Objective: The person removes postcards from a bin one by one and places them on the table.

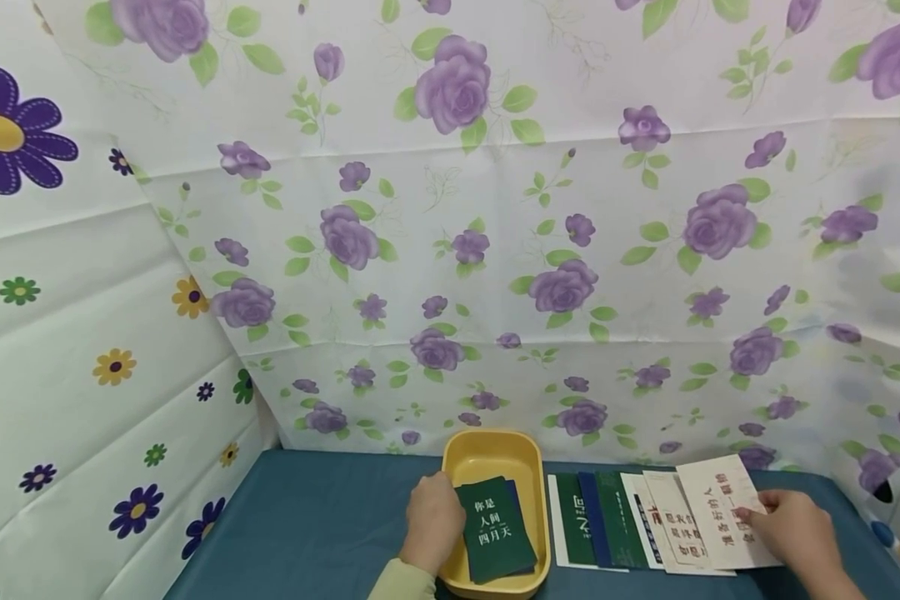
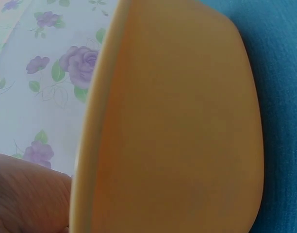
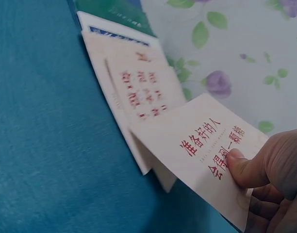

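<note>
The right grip [image 1: 798, 527] pinches a card [image 1: 720, 510] at the right end of the row [image 1: 619, 510], the left grip [image 1: 432, 518] curls on the tray [image 1: 491, 465]; seemingly mid-layout, this calls for lowering and release.

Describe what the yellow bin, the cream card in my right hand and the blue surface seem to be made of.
Yellow bin: probably molded plastic, satin finish; its wall is smooth and seamless with a rounded rim.
Cream card in your right hand: likely card stock, matte; it's thin, crisp-edged and printed.
Blue surface: perhaps fabric, dull finish; the close view shows a fine grain.
</note>
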`<act>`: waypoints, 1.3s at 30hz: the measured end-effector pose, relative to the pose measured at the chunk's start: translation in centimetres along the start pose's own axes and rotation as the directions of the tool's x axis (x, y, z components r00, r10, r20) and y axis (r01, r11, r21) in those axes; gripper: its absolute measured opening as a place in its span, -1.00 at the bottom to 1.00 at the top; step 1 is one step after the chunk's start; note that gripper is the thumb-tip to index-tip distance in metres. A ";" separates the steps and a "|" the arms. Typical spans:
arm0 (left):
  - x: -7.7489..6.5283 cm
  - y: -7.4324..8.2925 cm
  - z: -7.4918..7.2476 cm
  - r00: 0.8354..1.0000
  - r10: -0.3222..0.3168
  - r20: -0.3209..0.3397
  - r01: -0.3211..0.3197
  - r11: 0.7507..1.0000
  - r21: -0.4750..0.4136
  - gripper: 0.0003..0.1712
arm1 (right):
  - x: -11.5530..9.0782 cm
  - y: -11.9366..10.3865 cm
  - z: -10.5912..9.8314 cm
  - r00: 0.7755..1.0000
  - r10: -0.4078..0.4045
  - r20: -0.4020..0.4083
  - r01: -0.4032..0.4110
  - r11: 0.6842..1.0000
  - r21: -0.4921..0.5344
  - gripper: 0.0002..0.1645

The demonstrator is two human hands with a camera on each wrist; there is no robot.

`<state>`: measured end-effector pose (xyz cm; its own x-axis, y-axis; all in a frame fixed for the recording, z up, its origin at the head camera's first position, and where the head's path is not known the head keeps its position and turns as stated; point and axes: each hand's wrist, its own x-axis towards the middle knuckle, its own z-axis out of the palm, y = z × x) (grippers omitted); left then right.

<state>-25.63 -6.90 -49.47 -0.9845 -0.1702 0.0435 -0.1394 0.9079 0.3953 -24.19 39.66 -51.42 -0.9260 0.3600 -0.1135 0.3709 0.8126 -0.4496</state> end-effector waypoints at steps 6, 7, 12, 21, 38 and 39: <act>0.0 0.1 0.0 1.000 -0.004 0.000 0.004 1.000 0.005 -0.86 | 0.3 0.2 1.4 0.997 0.070 -0.031 -0.071 0.997 -0.011 -0.26; 0.0 0.1 0.0 1.000 -0.005 -0.001 0.005 1.000 0.007 -0.86 | 0.4 0.2 1.7 0.996 0.081 -0.036 -0.081 0.997 -0.020 -0.25; 0.0 0.0 0.0 1.000 -0.009 -0.003 0.009 1.000 0.011 -0.84 | 0.4 0.2 2.7 0.991 0.119 -0.055 -0.122 0.991 -0.053 -0.27; 0.0 0.1 0.0 1.000 -0.024 0.005 0.024 1.000 0.018 -0.83 | 0.1 -0.3 3.3 0.986 0.137 -0.094 -0.140 0.990 -0.021 -0.46; 0.0 0.0 0.0 1.000 -0.020 -0.001 0.020 1.000 0.011 -0.82 | 0.2 0.3 3.8 0.990 0.074 -0.123 -0.081 0.995 -0.051 -0.51; 0.0 0.0 0.1 1.000 -0.021 0.001 0.021 1.000 0.012 -0.82 | 0.1 0.2 3.8 0.990 0.071 -0.119 -0.078 0.995 -0.055 -0.50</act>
<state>-25.64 -6.88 -49.52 -0.9815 -0.1885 0.0347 -0.1609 0.9086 0.3853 -24.51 38.16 -54.90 -0.8822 0.4692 -0.0386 0.4456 0.8058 -0.3900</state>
